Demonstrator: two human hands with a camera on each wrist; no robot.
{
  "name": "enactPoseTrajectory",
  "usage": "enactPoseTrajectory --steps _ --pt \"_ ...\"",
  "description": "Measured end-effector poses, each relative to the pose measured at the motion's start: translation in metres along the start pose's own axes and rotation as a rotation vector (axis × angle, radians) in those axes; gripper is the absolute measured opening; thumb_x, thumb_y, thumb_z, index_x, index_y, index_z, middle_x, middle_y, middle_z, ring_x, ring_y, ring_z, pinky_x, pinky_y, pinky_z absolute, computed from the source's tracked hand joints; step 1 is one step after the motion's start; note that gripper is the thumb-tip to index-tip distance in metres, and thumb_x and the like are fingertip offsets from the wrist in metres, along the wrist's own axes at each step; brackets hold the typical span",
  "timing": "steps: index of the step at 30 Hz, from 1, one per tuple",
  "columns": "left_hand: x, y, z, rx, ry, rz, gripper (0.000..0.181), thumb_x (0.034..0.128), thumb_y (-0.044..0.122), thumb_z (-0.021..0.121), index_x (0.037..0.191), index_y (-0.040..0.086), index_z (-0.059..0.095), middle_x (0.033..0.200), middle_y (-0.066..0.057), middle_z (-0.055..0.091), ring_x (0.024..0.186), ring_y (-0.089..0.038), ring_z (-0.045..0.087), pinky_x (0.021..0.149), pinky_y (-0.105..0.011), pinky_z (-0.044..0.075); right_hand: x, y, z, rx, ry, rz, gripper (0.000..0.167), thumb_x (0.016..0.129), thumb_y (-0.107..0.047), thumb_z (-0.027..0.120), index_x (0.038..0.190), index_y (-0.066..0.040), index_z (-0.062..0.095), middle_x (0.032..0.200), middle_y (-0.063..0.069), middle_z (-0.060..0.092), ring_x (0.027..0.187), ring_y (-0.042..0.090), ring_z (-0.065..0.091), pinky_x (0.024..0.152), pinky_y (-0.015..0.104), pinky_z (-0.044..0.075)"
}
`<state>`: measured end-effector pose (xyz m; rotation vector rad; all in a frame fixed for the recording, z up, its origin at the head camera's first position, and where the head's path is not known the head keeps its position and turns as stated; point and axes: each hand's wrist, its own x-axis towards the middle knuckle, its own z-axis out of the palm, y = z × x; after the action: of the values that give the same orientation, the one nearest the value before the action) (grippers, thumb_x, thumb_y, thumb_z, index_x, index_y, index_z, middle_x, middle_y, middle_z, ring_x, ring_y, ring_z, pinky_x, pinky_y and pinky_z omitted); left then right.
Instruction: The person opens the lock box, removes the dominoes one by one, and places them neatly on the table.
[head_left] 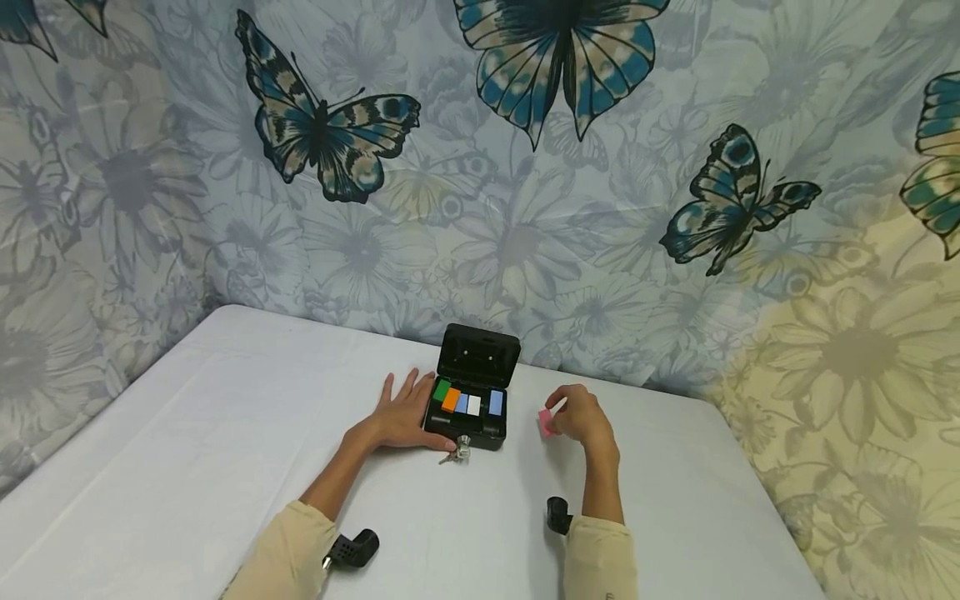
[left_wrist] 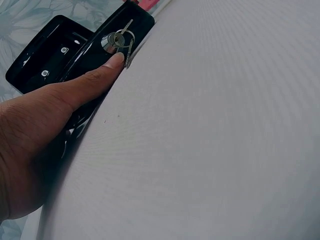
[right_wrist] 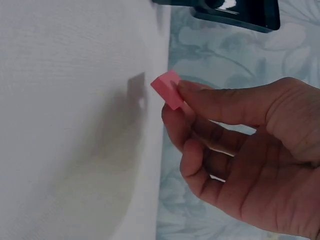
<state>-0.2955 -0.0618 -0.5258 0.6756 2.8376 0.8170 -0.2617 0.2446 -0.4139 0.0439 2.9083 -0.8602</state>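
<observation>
A black cash box stands on the table with its lid raised. In its tray lie a green block, an orange block, a white block and blue blocks. Keys hang from the lock on its front. My left hand rests against the box's left side, fingers spread, thumb along the front near the lock. To the right of the box, my right hand pinches a small pink block between thumb and fingers, held above the table.
A white cloth covers the table. Behind it hangs a curtain printed with butterflies and flowers, close to the back edge. A black camera sits on the left wrist and another camera on the right.
</observation>
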Motion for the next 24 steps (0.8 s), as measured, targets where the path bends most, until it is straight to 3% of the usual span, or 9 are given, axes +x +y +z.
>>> enactPoseTrajectory --steps 9,15,20,24 --pt "-0.001 0.003 -0.002 0.0 0.007 0.002 0.132 0.0757 0.073 0.078 0.168 0.003 0.013 0.177 -0.014 0.013 0.166 -0.038 -0.001 0.127 -0.069 -0.012 0.003 0.005 0.008 -0.068 0.022 0.083 0.025 0.08 0.004 0.074 0.105 0.002 0.072 0.107 0.025 0.069 0.082 0.028 0.058 0.069 0.037 0.048" --pt "-0.001 0.003 -0.001 0.006 0.009 0.004 0.132 0.076 0.073 0.077 0.168 0.003 0.013 0.178 -0.013 0.013 0.166 -0.038 -0.001 0.127 -0.069 -0.011 0.001 0.006 0.011 -0.092 0.052 0.128 0.01 0.081 0.004 0.069 0.089 -0.001 0.068 0.093 0.018 0.067 0.074 0.026 0.056 0.06 0.034 0.043" --pt "-0.002 0.003 -0.001 -0.002 0.001 0.007 0.131 0.0771 0.073 0.077 0.168 0.003 0.013 0.178 -0.014 0.011 0.166 -0.037 -0.003 0.127 -0.068 -0.013 0.0 0.003 0.012 -0.098 0.047 0.139 0.003 0.087 0.0 0.069 0.088 -0.001 0.066 0.083 0.013 0.065 0.072 0.025 0.057 0.06 0.033 0.042" --pt "-0.003 0.003 -0.002 0.01 0.003 0.008 0.13 0.0781 0.073 0.076 0.168 0.002 0.012 0.178 -0.014 0.011 0.166 -0.038 -0.002 0.127 -0.069 -0.012 0.002 -0.001 0.014 -0.113 0.039 0.15 0.015 0.09 -0.009 0.077 0.084 -0.002 0.065 0.077 0.01 0.064 0.07 0.023 0.057 0.059 0.033 0.043"
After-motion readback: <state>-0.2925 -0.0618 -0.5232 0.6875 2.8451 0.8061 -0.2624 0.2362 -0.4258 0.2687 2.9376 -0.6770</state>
